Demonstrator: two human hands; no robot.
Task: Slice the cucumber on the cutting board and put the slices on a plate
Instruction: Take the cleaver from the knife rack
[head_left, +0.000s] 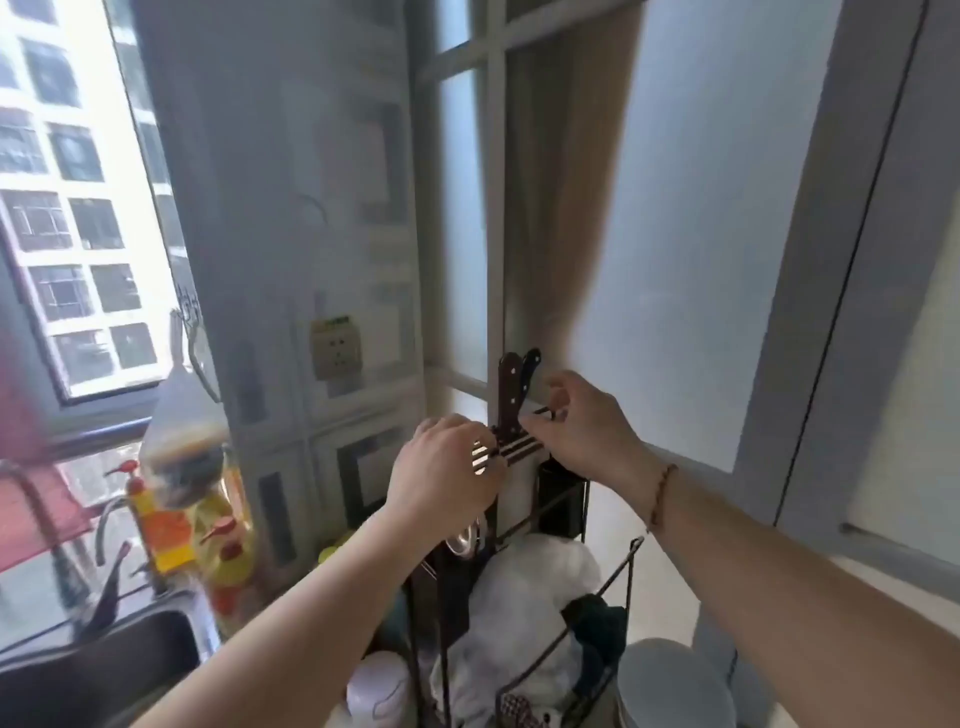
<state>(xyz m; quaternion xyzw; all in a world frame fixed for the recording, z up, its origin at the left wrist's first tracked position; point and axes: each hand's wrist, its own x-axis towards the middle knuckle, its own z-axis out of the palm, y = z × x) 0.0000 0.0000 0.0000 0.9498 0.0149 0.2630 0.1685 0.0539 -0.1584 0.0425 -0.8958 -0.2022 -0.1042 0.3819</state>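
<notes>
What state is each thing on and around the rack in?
Knives: upright in the rack slot, handles up.
Rack: standing, full of items.
Left hand: fingers curled on the rack's top bars.
Right hand: pinching the rack's top wire.
Plates: stacked.
Sink: no water visible.

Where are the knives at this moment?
The knives stand handles-up in the dark rack, centre of the head view, between the left hand and right hand, before the frosted window.

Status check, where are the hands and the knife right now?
Both hands up at the rack. Left hand and right hand grip its top bars. Knife handles untouched. No cucumber visible.
</notes>
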